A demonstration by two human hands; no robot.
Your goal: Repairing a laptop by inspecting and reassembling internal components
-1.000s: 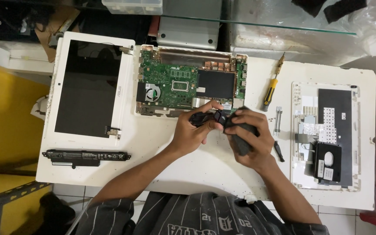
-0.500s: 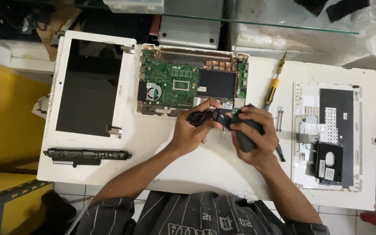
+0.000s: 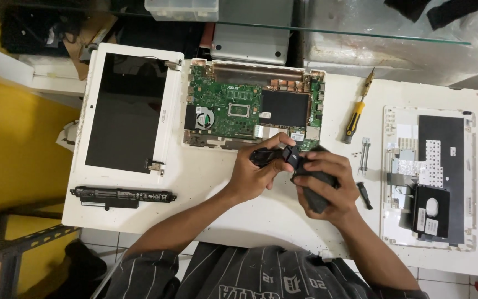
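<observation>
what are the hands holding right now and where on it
Both hands share a black part: the left hand pinches its left end, the right hand wraps its right end. What the part is cannot be told.

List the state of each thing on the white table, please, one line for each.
Green laptop motherboard: exposed in open case.
White-framed screen panel: detached, lying flat.
Long black battery: removed.
Small black part: held by left hand and right hand.
</observation>
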